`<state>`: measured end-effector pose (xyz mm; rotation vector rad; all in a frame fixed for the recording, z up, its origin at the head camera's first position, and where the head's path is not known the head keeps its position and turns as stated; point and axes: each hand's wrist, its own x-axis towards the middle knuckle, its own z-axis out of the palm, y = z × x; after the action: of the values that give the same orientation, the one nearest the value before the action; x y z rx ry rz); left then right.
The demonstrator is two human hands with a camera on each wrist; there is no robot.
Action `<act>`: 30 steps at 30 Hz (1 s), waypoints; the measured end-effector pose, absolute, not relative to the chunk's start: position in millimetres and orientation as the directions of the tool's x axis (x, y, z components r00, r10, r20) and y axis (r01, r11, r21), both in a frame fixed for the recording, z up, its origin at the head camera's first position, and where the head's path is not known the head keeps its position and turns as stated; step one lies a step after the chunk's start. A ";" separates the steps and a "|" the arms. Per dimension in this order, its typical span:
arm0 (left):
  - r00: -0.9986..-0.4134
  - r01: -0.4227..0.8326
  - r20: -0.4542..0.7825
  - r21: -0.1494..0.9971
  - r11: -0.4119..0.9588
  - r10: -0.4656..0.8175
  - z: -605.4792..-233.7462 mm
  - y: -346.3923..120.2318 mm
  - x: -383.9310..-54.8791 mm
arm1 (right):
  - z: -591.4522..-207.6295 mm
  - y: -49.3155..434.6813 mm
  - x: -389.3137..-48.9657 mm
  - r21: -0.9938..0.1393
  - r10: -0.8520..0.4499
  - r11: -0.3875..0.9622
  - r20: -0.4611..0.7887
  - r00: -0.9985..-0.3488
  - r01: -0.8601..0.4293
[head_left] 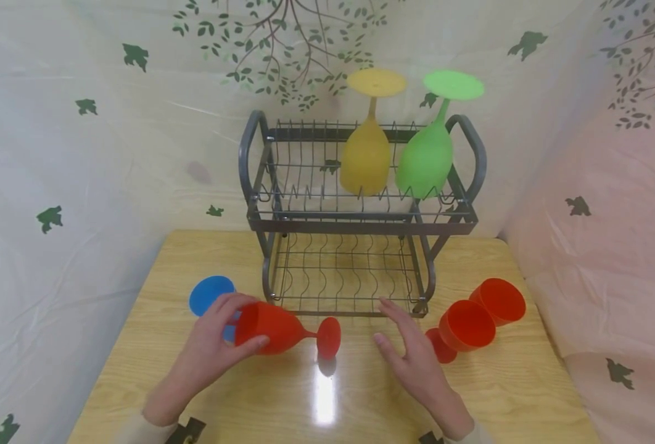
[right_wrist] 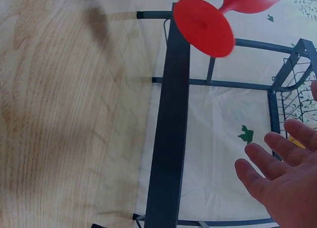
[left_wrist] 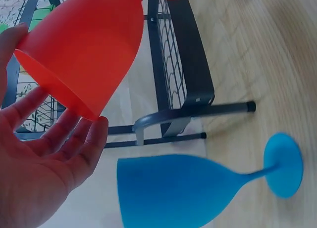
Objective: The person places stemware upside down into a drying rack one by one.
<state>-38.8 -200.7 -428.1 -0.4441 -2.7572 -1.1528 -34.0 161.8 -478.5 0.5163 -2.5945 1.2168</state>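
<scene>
My left hand (head_left: 213, 345) grips a red plastic goblet (head_left: 274, 328) by its bowl near the rim. The goblet lies sideways in the air, its stem and foot pointing right, toward my other hand. Close behind the left hand a blue goblet (head_left: 211, 295) stands on the table, partly hidden by the hand in the head view; the left wrist view shows its bowl, stem and foot whole except for a cut-off edge. Nothing is in my right hand (head_left: 416, 364), whose fingers are spread apart in front of the rack's right side.
A dark two-tier dish rack (head_left: 361, 225) stands at the back of the wooden table (head_left: 372, 407). On its upper tier a yellow goblet (head_left: 365, 157) and a green goblet (head_left: 426, 160) sit upside down. Two red goblets (head_left: 466, 325) stand at the right.
</scene>
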 end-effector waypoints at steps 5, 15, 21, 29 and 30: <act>-0.965 0.264 0.208 0.773 0.577 0.162 -434.7 -196.6 -37.4 | -476.8 163.0 -33.7 -0.709 -0.193 0.579 0.359 -0.913 -0.401; -0.991 0.135 0.127 0.934 0.330 0.047 -449.0 -186.7 -35.6 | -473.1 163.2 -33.1 -0.789 -0.137 0.508 0.322 -0.937 -0.345; -0.999 0.035 0.035 0.970 0.242 0.001 -453.2 -179.5 -36.2 | -475.6 160.5 -32.0 -0.838 -0.116 0.433 0.315 -0.942 -0.333; -0.998 -0.052 -0.047 0.993 0.109 -0.049 -463.8 -169.9 -40.5 | -483.3 154.9 -29.8 -0.897 -0.130 0.245 0.345 -0.930 -0.367; -0.997 -0.062 -0.057 0.994 0.095 -0.050 -464.9 -168.4 -41.0 | -484.0 153.7 -29.4 -0.903 -0.131 0.226 0.343 -0.930 -0.365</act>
<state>-41.0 -168.4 -464.9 0.1193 -2.3311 -2.1160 -29.4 153.7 -484.0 0.4730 -2.2998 1.7807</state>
